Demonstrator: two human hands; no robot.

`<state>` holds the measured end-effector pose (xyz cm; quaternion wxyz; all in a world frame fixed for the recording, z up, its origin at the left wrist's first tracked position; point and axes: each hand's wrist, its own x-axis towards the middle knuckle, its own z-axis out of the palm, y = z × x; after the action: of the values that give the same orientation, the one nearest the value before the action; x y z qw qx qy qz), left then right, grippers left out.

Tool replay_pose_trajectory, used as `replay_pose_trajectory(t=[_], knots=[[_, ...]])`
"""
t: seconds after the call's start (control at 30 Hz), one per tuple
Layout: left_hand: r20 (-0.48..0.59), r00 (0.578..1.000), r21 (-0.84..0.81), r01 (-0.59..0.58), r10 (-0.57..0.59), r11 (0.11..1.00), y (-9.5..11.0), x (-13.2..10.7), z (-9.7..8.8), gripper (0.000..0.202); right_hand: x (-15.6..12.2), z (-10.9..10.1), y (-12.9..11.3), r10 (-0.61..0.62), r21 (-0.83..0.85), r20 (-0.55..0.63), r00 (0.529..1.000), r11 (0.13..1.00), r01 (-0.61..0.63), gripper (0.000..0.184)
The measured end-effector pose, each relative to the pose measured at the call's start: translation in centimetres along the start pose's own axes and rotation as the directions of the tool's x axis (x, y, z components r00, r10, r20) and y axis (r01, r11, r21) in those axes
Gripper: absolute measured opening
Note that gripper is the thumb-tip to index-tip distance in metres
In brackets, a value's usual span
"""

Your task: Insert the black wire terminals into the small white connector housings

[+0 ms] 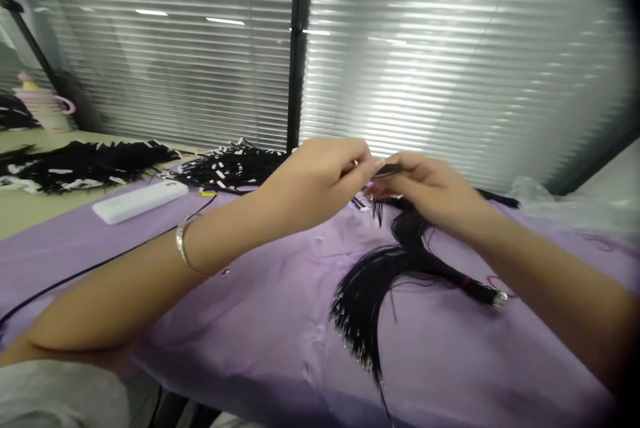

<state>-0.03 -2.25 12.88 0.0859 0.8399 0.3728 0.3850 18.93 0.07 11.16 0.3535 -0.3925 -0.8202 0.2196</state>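
Note:
My left hand (325, 178) and my right hand (435, 188) meet fingertip to fingertip above the far part of the purple cloth (260, 321). Both are closed on a small bundle of thin black wires (389, 171), which shows between the right fingers; my left fingers cover where they grip it. Short wire ends dangle below the fingertips. Under my right hand and wrist lies a larger bundle of black wires (373, 281), fanned out towards me with silvery tips. A red tie (465, 281) circles its narrower right part.
Piles of black wires with white ends (235, 165) lie at the back and on the left table (30, 215). A white oblong device (143, 201) and a black cable (100, 271) are at left. A pink cup (47, 108) stands further off; clear plastic (550, 205) lies right.

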Motion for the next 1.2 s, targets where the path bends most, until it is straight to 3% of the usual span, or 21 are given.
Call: replay_pose_trajectory(t=[0.07, 0.1, 0.17, 0.23, 0.3, 0.4, 0.5, 0.57, 0.67, 0.73, 0.83, 0.93, 1.07, 1.13, 1.2], knots=[[0.117, 0.984, -0.267, 0.159, -0.132, 0.951, -1.7, -0.6, 1.2, 0.027, -0.5, -1.4, 1.0, -0.061, -0.266, -0.173, 0.983, 0.964, 0.014, 0.016], [0.200, 0.954, -0.402, 0.287, -0.222, 0.870, -2.6, -0.9, 2.1, 0.027, -0.9, -2.0, 1.8, -0.099, -0.434, -0.199, 0.975, 0.901, 0.003, 0.018], [0.410, 0.842, -0.597, 0.539, -0.352, 0.594, -4.2, -1.7, 4.4, 0.024, -2.0, -2.3, 3.8, -0.119, -0.663, -0.128, 0.985, 0.749, 0.004, 0.027], [0.598, 0.709, -0.654, 0.702, -0.375, 0.284, -5.3, -2.6, 6.8, 0.020, -3.2, -1.7, 6.0, -0.001, -0.718, -0.026, 1.000, 0.696, -0.018, 0.036], [0.689, 0.632, -0.631, 0.764, -0.354, 0.134, -6.0, -3.6, 8.6, 0.015, -4.3, -0.5, 7.9, 0.178, -0.714, 0.071, 0.981, 0.697, -0.075, 0.043], [0.716, 0.602, -0.603, 0.788, -0.352, 0.122, -6.8, -4.5, 9.9, 0.008, -5.5, 1.2, 8.8, 0.300, -0.750, 0.109, 0.948, 0.651, -0.120, 0.058], [0.708, 0.611, -0.624, 0.776, -0.354, 0.090, -7.9, -4.6, 10.3, 0.007, -6.1, 2.1, 7.6, 0.200, -0.809, 0.016, 0.980, 0.579, -0.104, 0.067], [0.697, 0.624, -0.643, 0.762, -0.353, 0.078, -8.7, -4.4, 10.3, 0.009, -6.1, 2.3, 6.3, 0.074, -0.809, -0.018, 0.997, 0.584, -0.058, 0.056], [0.697, 0.623, -0.639, 0.764, -0.355, 0.087, -9.4, -4.0, 10.3, 0.008, -5.7, 2.7, 4.7, -0.083, -0.701, 0.133, 0.988, 0.697, 0.153, 0.027], [0.711, 0.622, -0.628, 0.772, -0.329, 0.103, -9.5, -3.9, 10.2, 0.006, -5.2, 3.2, 4.3, -0.143, -0.577, 0.284, 0.948, 0.764, 0.288, 0.022], [0.741, 0.626, -0.615, 0.778, -0.243, 0.126, -9.6, -3.8, 10.1, 0.007, -4.3, 4.4, 4.4, -0.163, -0.445, 0.434, 0.886, 0.816, 0.368, 0.022], [0.751, 0.629, -0.617, 0.777, -0.202, 0.124, -9.8, -3.9, 10.0, 0.012, -3.9, 5.5, 5.1, -0.112, -0.361, 0.520, 0.847, 0.870, 0.337, 0.019], [0.741, 0.657, -0.642, 0.754, -0.139, 0.139, -10.5, -4.2, 10.2, 0.013, -3.8, 5.8, 5.8, 0.058, -0.385, 0.525, 0.849, 0.906, 0.177, 0.007], [0.730, 0.672, -0.656, 0.740, -0.122, 0.148, -10.7, -4.4, 10.4, 0.013, -3.9, 5.7, 5.9, 0.058, -0.356, 0.546, 0.836, 0.919, 0.169, 0.007], [0.719, 0.682, -0.666, 0.731, -0.135, 0.148, -10.8, -4.5, 10.5, 0.012, -4.1, 5.5, 6.0, -0.021, -0.281, 0.578, 0.816, 0.933, 0.223, 0.007]])
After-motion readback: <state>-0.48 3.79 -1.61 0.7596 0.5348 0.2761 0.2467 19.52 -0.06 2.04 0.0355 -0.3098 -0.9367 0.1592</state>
